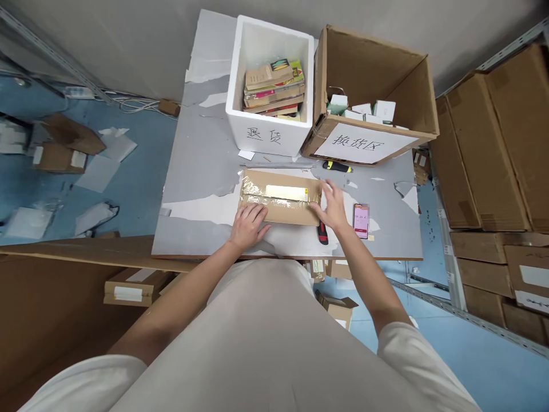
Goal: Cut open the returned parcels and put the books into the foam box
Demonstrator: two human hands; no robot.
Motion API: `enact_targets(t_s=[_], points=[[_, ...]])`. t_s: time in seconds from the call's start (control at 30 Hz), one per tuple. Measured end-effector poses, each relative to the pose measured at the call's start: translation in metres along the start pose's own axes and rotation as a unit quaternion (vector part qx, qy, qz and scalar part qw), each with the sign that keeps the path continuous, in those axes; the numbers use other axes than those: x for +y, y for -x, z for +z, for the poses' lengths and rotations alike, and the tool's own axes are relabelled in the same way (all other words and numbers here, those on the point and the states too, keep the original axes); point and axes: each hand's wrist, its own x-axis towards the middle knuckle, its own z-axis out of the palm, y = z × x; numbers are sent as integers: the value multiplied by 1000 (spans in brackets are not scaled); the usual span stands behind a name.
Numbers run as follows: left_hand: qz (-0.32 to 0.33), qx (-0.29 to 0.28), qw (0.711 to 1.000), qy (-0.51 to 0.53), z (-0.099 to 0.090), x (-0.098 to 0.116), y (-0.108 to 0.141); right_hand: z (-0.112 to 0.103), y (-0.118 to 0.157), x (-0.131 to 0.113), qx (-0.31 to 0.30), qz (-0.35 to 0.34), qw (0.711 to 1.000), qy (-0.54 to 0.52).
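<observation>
A flat cardboard box (pixel 281 214) sealed with clear tape lies on the table in front of me, a pale label on its top. My left hand (pixel 249 225) rests with its fingers flat on the box's near left corner, thumb stretched out to the side. At the right end, my right hand (pixel 333 207) is open, its thumb touching the top and its other fingers spread beside the edge. A red and black utility knife (pixel 323 233) lies just below the box's right end. Farther back is a yellow and black utility knife (pixel 337 166).
A white foam bin (pixel 269 134) with books and a large carton (pixel 422 123) with small white boxes stand at the back of the grey table (pixel 189 171). A phone (pixel 361 221) lies to the right. Stacked cartons (pixel 484 154) fill the right side.
</observation>
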Motion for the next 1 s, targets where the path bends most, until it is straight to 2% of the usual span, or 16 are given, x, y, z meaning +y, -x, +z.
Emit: enact_targets(t_s=[0.03,0.1,0.23,0.33,0.47,0.6,0.7,0.77,0.83,0.93,1.0], points=[[-1,-4,1000,3,0,0,0,-4,-13,-4,-40,-58,997,13],[-4,-14,1000,8,1,0,0,-9,-32,-12,-111,-131,984,48],[-9,-16,1000,12,1,1,0,-13,-47,-20,-169,-171,965,100],[-4,-16,1000,9,1,0,1,-26,-63,-16,-172,-120,975,78],[6,-14,1000,-1,0,-1,1,-41,-104,-8,-103,-23,994,-34],[16,-5,1000,-1,-4,-2,2,-26,-128,-9,-46,49,995,-72],[20,-12,1000,9,-10,-1,2,-14,-124,-13,-11,87,995,-41],[16,-18,999,21,-17,-2,-2,-14,-113,-14,29,69,997,8],[4,-23,999,43,-27,-7,-10,-20,-96,-15,47,-2,997,54],[-12,-40,996,74,-46,-22,-33,-27,-58,-18,-22,-172,982,75],[-34,-54,995,72,-58,-34,-52,-26,-31,-20,-43,-226,970,77]])
